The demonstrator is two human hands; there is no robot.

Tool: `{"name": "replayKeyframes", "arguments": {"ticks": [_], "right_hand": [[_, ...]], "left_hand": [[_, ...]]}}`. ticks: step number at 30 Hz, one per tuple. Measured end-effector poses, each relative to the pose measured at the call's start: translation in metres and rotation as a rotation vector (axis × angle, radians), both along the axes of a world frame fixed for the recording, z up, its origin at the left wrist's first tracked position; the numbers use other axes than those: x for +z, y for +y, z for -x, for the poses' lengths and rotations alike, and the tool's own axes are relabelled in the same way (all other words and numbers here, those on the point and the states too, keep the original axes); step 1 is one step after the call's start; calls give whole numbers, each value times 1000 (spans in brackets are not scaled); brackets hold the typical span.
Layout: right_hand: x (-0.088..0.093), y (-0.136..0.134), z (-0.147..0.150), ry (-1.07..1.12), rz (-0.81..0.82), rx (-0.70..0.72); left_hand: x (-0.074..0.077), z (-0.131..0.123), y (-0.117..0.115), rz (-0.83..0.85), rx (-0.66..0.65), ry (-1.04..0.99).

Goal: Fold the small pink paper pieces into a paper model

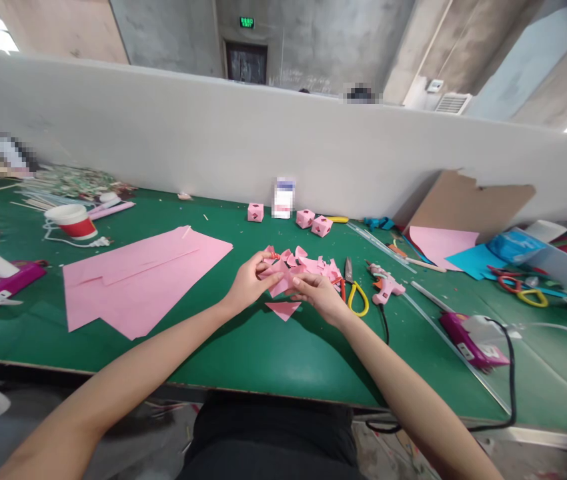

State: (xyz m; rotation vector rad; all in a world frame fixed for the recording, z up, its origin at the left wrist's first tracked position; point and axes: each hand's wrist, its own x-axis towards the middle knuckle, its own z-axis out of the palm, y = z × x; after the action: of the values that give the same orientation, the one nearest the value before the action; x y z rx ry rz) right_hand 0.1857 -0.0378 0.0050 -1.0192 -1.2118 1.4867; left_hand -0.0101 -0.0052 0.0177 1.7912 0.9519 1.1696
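Between my two hands, above the green table, I hold a small folded piece of pink paper (279,285). My left hand (252,279) pinches its left side, and my right hand (313,292) grips the right side with thumb and fingers. Just below them a pink paper triangle (284,310) lies on the table. Behind my fingers is a pile of pink paper scraps (327,268), partly hidden. Scissors with red and yellow handles (358,299) rest beside my right hand, and a pink glue gun (387,285) lies further right.
Large pink sheets (138,287) cover the table's left side. Pink paper cubes (255,213) stand near the partition (188,133). A paper cup (71,221) is at the left. Purple power strips (468,341) with cables lie at both sides; cardboard (463,203) leans at the right.
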Motion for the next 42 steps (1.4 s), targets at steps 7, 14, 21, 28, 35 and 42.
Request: {"name": "replayKeyframes", "arguments": {"ticks": [7, 14, 21, 28, 35, 42], "right_hand": [[1, 0, 2, 51, 32, -1], [-2, -1, 4, 15, -23, -2], [0, -1, 4, -26, -54, -81], [-4, 2, 2, -9, -68, -107], [-4, 0, 4, 0, -63, -83], [-5, 1, 5, 77, -42, -142]], "left_hand": [[-2, -1, 0, -4, 0, -42], [1, -2, -5, -47, -11, -20], [7, -3, -11, 0, -19, -43], [1, -3, -8, -2, 17, -79], [5, -3, -12, 37, 25, -88], [4, -7, -18, 92, -56, -123]]}}
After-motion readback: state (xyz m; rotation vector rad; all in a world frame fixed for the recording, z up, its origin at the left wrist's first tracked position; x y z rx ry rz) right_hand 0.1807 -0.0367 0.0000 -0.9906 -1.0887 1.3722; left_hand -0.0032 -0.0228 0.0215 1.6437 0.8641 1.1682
